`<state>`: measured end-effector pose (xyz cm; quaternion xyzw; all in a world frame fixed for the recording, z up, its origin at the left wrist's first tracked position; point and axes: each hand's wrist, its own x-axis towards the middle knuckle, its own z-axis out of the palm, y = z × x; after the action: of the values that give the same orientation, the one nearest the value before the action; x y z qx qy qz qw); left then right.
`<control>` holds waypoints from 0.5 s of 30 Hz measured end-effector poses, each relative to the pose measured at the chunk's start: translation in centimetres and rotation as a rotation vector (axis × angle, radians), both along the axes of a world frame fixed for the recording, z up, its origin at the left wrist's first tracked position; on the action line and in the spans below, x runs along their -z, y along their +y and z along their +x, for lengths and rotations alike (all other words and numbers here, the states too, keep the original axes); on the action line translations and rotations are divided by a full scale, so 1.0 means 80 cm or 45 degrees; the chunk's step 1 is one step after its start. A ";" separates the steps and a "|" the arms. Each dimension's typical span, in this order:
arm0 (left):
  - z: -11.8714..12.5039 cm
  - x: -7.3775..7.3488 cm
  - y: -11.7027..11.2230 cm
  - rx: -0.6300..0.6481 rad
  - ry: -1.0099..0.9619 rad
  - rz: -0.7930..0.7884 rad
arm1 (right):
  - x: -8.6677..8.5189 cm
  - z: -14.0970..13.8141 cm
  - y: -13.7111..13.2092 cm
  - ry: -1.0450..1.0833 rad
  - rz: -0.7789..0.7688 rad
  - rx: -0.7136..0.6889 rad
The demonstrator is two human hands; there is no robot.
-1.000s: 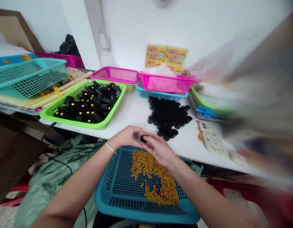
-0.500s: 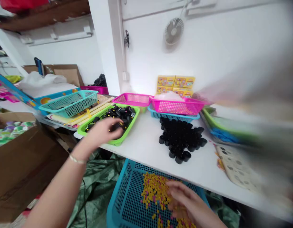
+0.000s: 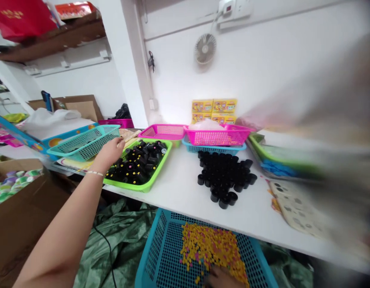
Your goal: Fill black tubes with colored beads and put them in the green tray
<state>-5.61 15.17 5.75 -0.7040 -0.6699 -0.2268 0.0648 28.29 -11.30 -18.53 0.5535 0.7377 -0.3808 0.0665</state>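
My left hand is raised at the back left corner of a bright green tray, its bunched fingers close to a teal mesh basket's rim. I cannot tell whether it holds anything. The tray carries several black cylinders with yellow-dotted ends. At the bottom edge, my right hand rests among yellow and pink pellets in a blue mesh basket, mostly cut off by the frame. More black cylinders stand upright in a cluster on the white table.
A teal mesh basket sits left of the tray. Pink baskets and yellow boxes stand at the back. A perforated board lies right, beside a blurred shape. A cardboard box and green tarp lie below.
My hands, together on a black cylinder a second ago, have separated. My left hand has moved from over the green tray to its far corner. My right has dropped into the pellets.
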 end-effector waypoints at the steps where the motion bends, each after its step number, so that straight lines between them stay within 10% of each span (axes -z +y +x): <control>1: 0.020 -0.004 -0.020 0.087 -0.039 0.140 | -0.002 0.000 -0.002 -0.008 0.016 -0.002; 5: 0.120 0.017 -0.098 0.608 -0.147 0.132 | -0.010 0.002 -0.012 -0.052 0.008 0.063; 9: 0.205 0.094 -0.136 1.052 -0.283 -0.348 | -0.004 0.001 -0.020 -0.107 0.046 0.122; 15: 0.278 0.174 -0.135 1.073 -0.365 -0.425 | 0.001 -0.001 -0.019 -0.384 0.155 -0.107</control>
<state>16.62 4.40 -8.16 -0.8768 -0.3555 -0.2174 -0.2398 28.24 -12.84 -18.60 0.5760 0.7636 -0.2448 0.1586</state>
